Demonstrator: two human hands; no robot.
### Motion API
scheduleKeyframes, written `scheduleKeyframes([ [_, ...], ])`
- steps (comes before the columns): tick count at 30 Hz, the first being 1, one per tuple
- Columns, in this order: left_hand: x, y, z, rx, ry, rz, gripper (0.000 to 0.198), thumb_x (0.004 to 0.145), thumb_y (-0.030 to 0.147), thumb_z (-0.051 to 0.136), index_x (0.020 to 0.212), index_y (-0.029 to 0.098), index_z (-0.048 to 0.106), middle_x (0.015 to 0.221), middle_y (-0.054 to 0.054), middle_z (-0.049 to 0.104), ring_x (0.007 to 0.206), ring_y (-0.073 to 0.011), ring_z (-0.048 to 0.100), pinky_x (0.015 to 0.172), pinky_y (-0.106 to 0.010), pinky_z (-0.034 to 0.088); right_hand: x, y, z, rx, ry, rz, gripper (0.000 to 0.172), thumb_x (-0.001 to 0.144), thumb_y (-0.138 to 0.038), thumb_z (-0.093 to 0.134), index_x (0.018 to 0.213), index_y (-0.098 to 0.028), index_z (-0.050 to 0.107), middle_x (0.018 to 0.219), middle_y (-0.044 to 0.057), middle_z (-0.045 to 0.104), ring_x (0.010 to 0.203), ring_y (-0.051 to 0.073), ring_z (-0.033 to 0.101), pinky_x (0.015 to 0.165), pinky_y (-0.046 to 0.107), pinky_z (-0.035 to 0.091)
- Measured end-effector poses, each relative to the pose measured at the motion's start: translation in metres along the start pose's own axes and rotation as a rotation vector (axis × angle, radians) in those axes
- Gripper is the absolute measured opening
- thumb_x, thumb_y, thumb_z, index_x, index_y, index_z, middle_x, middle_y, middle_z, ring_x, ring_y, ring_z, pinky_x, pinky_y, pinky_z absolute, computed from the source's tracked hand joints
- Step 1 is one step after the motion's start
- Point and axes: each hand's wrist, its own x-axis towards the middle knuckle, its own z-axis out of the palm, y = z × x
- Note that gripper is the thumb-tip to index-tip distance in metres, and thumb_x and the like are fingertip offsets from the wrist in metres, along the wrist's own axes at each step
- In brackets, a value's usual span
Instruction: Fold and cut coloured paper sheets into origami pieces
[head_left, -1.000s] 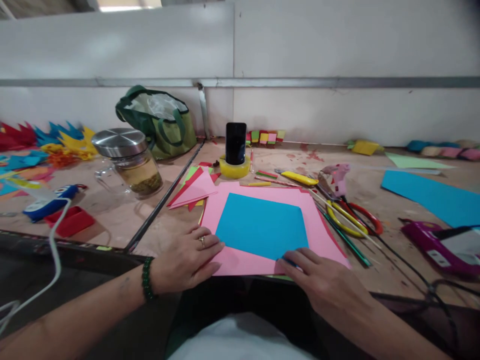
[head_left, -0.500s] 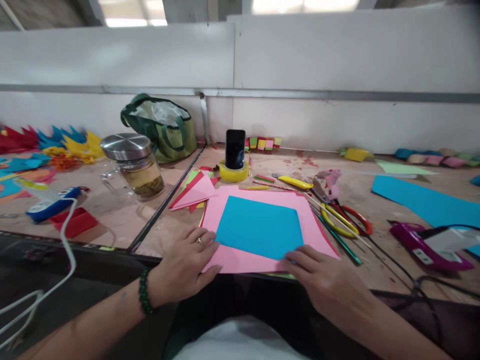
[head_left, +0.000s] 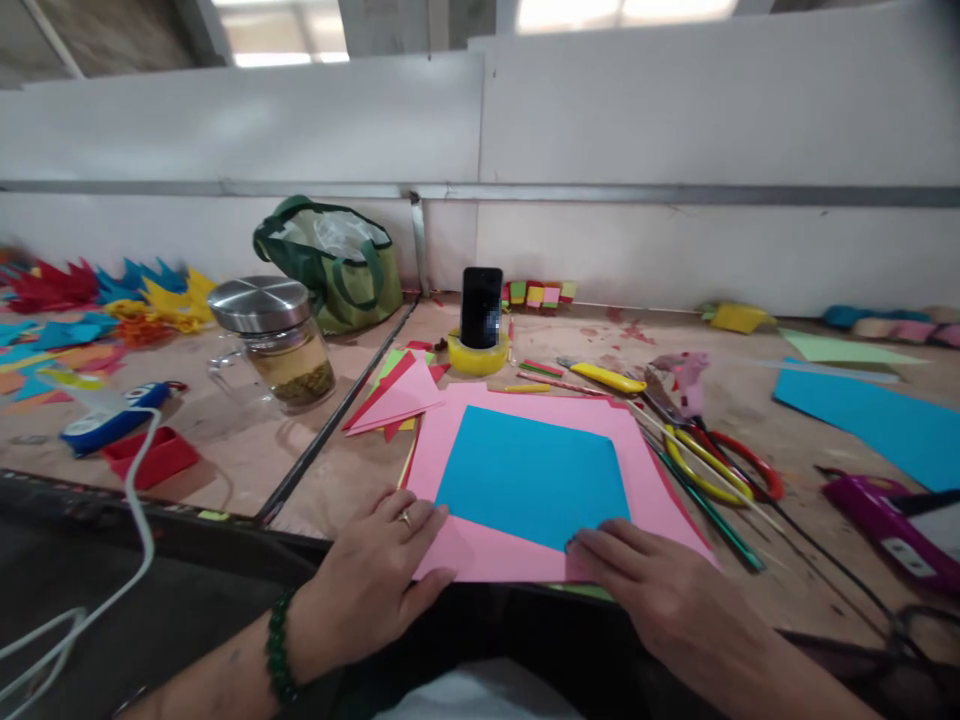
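A blue sheet of paper (head_left: pixel 536 475) lies slightly turned on a larger pink sheet (head_left: pixel 495 560) at the table's front edge. My left hand (head_left: pixel 379 560), with a ring and a green bead bracelet, rests palm down at the left. Its fingertips touch the blue sheet's lower left corner and its thumb lies apart on the pink paper, so it is open. At the blue sheet's lower right corner, my right hand (head_left: pixel 667 590) has its fingers bent and close together on the paper. Its thumb is hidden beneath the hand.
Behind the sheets, a phone (head_left: pixel 481 308) stands in a yellow tape roll (head_left: pixel 478 357). To the right lie a yellow cutter (head_left: pixel 607 377), scissors (head_left: pixel 709 465), a pink glue gun (head_left: pixel 691 385) and a purple device (head_left: pixel 892 525). A glass tea jar (head_left: pixel 281 350) and a green bag (head_left: pixel 360 280) stand left.
The camera view has shifted slightly, so the table appears a little lower. Both hands stay at the blue sheet's lower corners, and the papers look the same.
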Motion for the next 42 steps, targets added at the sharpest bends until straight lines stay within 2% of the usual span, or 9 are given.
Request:
scheduleKeyframes([
  [4, 0.007, 0.002, -0.009, -0.017, -0.039, -0.028, 0.033, 0.096, 0.032, 0.041, 0.113, 0.015, 0.063, 0.101, -0.011, 0.066, 0.093, -0.0272, 0.056, 0.092, -0.051, 0.039, -0.022, 0.003, -0.012, 0.128, 0.076, 0.139, 0.037, 0.091, -0.004, 0.035, 0.096, -0.019, 0.068, 0.092, 0.006, 0.070, 0.083, 0.016, 0.063, 0.068, 0.026, 0.054],
  [9, 0.042, 0.013, -0.028, 0.054, -0.185, -0.061, 0.031, 0.091, 0.041, 0.051, 0.079, 0.017, 0.068, 0.093, -0.011, 0.064, 0.092, -0.0300, 0.058, 0.086, -0.052, 0.043, -0.018, 0.025, -0.022, 0.054, 0.157, 0.370, 0.030, 0.090, -0.011, 0.040, 0.100, -0.021, 0.067, 0.104, 0.008, 0.069, 0.094, 0.017, 0.065, 0.078, 0.030, 0.055],
  [11, 0.057, 0.020, -0.027, 0.052, -0.173, 0.000, 0.027, 0.088, 0.042, 0.058, 0.094, 0.019, 0.069, 0.115, -0.014, 0.062, 0.106, -0.0329, 0.055, 0.092, -0.054, 0.041, -0.010, 0.040, -0.027, -0.035, 0.182, 0.434, 0.029, 0.091, -0.017, 0.043, 0.110, -0.019, 0.064, 0.112, 0.011, 0.066, 0.101, 0.021, 0.064, 0.084, 0.036, 0.054],
  [14, 0.073, 0.030, -0.015, -0.057, -0.201, 0.160, 0.047, 0.089, 0.040, 0.057, 0.134, 0.027, 0.050, 0.145, -0.013, 0.042, 0.130, -0.0333, 0.042, 0.102, -0.054, 0.037, -0.003, 0.057, -0.035, -0.177, 0.091, 0.586, 0.027, 0.090, -0.022, 0.047, 0.111, -0.017, 0.064, 0.111, 0.013, 0.066, 0.102, 0.026, 0.063, 0.084, 0.041, 0.052],
  [20, 0.075, 0.043, 0.010, -0.121, -0.297, 0.099, 0.047, 0.097, 0.033, 0.041, 0.144, 0.032, 0.037, 0.152, -0.012, 0.033, 0.138, -0.0322, 0.032, 0.104, -0.056, 0.036, -0.022, 0.063, -0.036, -0.332, -0.209, 0.971, 0.023, 0.087, -0.035, 0.053, 0.086, -0.017, 0.067, 0.080, 0.012, 0.071, 0.070, 0.026, 0.068, 0.059, 0.034, 0.049],
  [28, 0.080, 0.046, 0.005, 0.024, -0.259, 0.131, 0.056, 0.090, 0.045, 0.053, 0.142, 0.026, 0.041, 0.144, -0.018, 0.044, 0.130, -0.0355, 0.044, 0.098, -0.052, 0.043, -0.044, 0.055, -0.033, -0.283, -0.233, 1.112, 0.021, 0.082, -0.026, 0.052, 0.071, -0.019, 0.068, 0.071, 0.012, 0.071, 0.065, 0.027, 0.068, 0.051, 0.031, 0.041],
  [33, 0.134, 0.028, -0.010, -0.038, -0.358, 0.116, 0.058, 0.078, 0.053, 0.066, 0.125, 0.020, 0.055, 0.129, -0.017, 0.053, 0.118, -0.0352, 0.051, 0.093, -0.047, 0.045, -0.066, 0.054, -0.039, -0.236, -0.206, 1.122, 0.021, 0.083, -0.026, 0.048, 0.072, -0.021, 0.064, 0.074, 0.010, 0.071, 0.072, 0.027, 0.068, 0.053, 0.031, 0.039],
  [37, 0.182, 0.009, 0.005, -0.094, -0.396, -0.078, 0.079, 0.063, 0.060, 0.075, 0.121, 0.012, 0.052, 0.120, -0.019, 0.054, 0.112, -0.0367, 0.052, 0.089, -0.043, 0.045, -0.090, 0.049, -0.032, -0.121, -0.165, 1.210, 0.020, 0.085, -0.027, 0.044, 0.071, -0.024, 0.058, 0.071, 0.006, 0.069, 0.070, 0.026, 0.067, 0.052, 0.031, 0.037],
  [42, 0.205, -0.007, 0.023, -0.152, -0.456, -0.065, 0.087, 0.051, 0.071, 0.074, 0.115, 0.016, 0.053, 0.115, -0.014, 0.059, 0.106, -0.0339, 0.055, 0.083, -0.038, 0.047, -0.112, 0.046, -0.031, 0.034, 0.096, 1.227, 0.020, 0.083, -0.039, 0.041, 0.077, -0.025, 0.054, 0.070, 0.005, 0.067, 0.063, 0.024, 0.064, 0.055, 0.033, 0.041],
])
